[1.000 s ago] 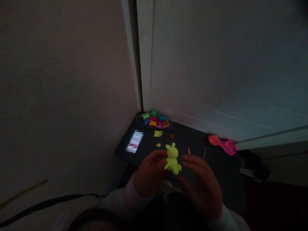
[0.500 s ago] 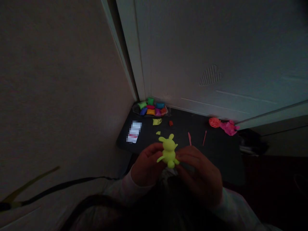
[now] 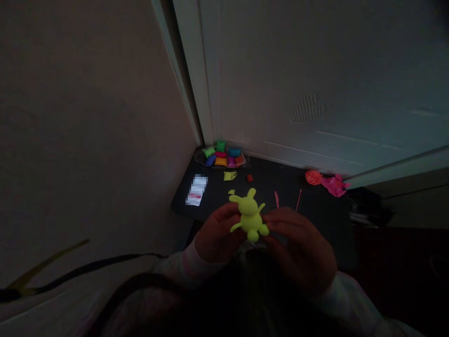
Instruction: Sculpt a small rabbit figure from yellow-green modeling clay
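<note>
A yellow-green clay figure (image 3: 249, 216) with two ears, arms and round feet is held up between both hands above the near edge of a dark table (image 3: 315, 220). My left hand (image 3: 219, 234) grips its left side with curled fingers. My right hand (image 3: 301, 250) pinches its lower right side at a foot. The room is dim.
Several coloured clay packets (image 3: 223, 157) lie at the table's far left corner by a white door. A white leaflet (image 3: 197, 190), yellow scraps (image 3: 229, 176), a small red bit (image 3: 249, 178), two pink sticks (image 3: 277, 199) and pink and orange clay wrappers (image 3: 326, 181) lie on the table. A wall stands at left.
The figure has turned in my hands, its ears now tilted left and up. My right hand has closed in onto its foot. The view has shifted slightly downward.
</note>
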A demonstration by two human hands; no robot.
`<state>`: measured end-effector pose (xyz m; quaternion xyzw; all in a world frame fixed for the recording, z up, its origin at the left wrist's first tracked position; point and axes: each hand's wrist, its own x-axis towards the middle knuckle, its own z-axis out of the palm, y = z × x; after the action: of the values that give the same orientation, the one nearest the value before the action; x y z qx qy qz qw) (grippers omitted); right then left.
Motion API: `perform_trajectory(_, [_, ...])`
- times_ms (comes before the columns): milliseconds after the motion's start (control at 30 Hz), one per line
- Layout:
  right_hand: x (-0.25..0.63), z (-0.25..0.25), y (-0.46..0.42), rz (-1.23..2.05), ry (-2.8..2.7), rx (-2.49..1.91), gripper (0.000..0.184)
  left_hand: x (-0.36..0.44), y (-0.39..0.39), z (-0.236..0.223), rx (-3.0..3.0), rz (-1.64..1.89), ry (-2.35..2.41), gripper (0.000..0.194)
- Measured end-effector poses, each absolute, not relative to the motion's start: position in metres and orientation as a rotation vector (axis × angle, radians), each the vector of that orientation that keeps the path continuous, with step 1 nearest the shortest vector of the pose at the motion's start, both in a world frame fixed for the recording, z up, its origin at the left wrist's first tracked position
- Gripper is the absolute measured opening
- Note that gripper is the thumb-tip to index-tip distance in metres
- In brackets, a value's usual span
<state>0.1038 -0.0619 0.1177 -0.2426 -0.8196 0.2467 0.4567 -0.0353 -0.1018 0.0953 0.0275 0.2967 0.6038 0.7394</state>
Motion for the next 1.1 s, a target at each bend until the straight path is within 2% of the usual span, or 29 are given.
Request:
perform_trajectory(300, [0.104,0.105,-0.064,0.667,-1.997,-0.603,0.031,-0.034,-0.097,0.093,0.061,1.358,0.632,0.024])
perform_trajectory(500, [0.105,0.094,-0.062,1.180,-1.627,-0.847,0.029,-0.032,-0.092,0.093,-0.012,1.339,0.674,0.021])
perform_trajectory(667, [0.098,0.091,-0.057,1.483,-1.624,-0.815,0.026,-0.026,-0.089,0.092,-0.030,1.354,0.638,0.016])
perform_trajectory(833, [0.097,0.086,-0.057,1.455,-1.637,-0.917,0.017,-0.023,-0.085,0.094,-0.126,1.363,0.623,0.005])
perform_trajectory(967, [0.093,0.085,-0.060,1.338,-1.737,-0.931,0.019,-0.024,-0.077,0.095,-0.370,1.335,0.723,0.031])
perform_trajectory(1100, [0.087,0.078,-0.063,1.210,-1.843,-0.937,0.017,-0.025,-0.069,0.090,-0.414,1.395,0.703,0.040])
